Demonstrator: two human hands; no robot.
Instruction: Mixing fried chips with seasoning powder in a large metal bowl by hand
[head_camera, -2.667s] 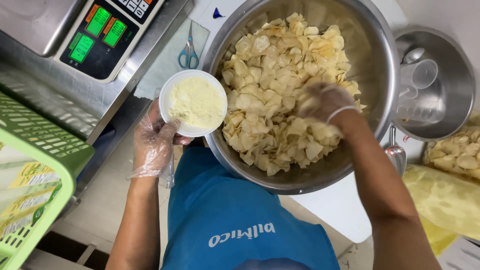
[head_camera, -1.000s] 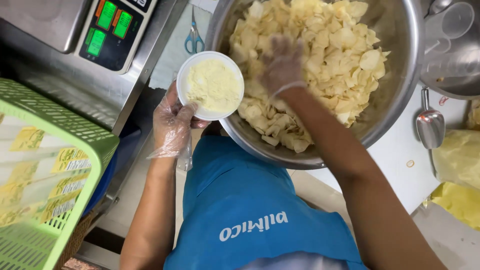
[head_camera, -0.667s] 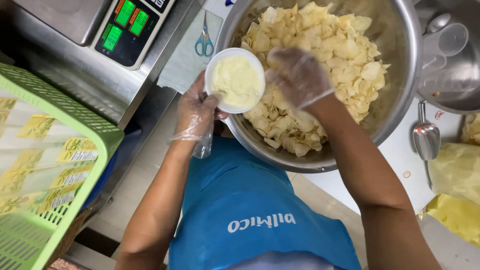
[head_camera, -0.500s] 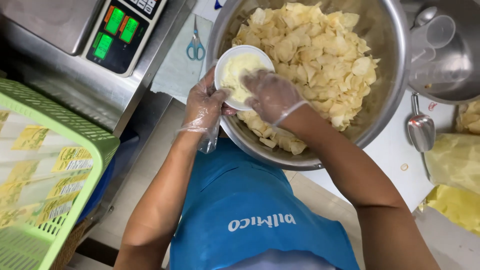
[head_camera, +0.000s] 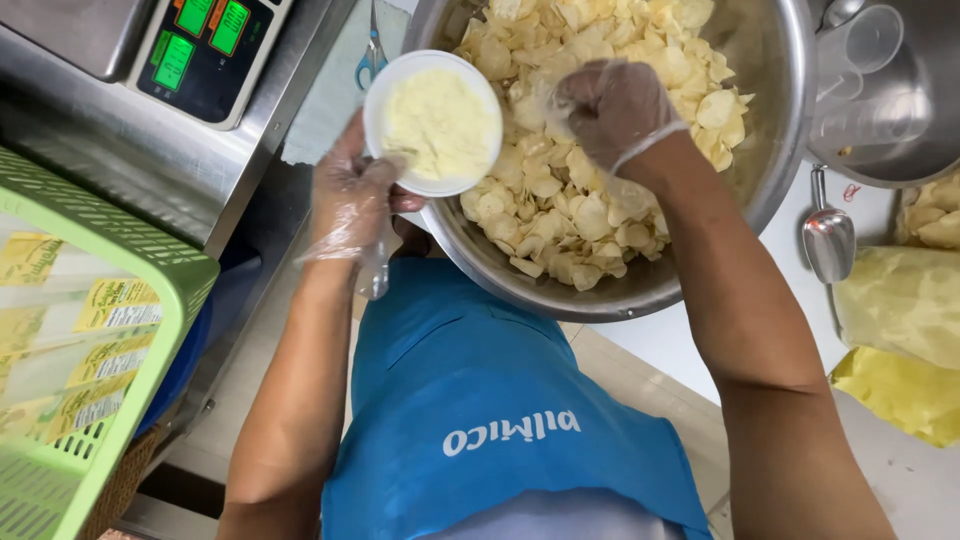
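Holding a small white bowl of pale yellow powder up at the rim of the big steel mixing bowl, the left hand has its gloved fingers wrapped around the near side and underside, so it's clamped on the bowl and tipping it slightly toward the person. That looks like a handy spot for it, since the powder sits right next to the pile of pale chips filling the mixing bowl. The right hand, also in a loose clear plastic glove, hovers over the chips just beside the white bowl with its fingers bunched into a closed pinch; can't really tell if there's powder or a chip in there, the glove hides it. Gloves on both hands make sense with bare food everywhere. The person's in a blue apron pressed close to the counter edge. Off to the left there's a weighing scale with green displays and blue-handled scissors lying on a cloth, plus a green plastic basket with packaged stuff inside. On the right, a metal scoop lies on the white counter, near yellowish bags and a second steel pot holding clear measuring cups.
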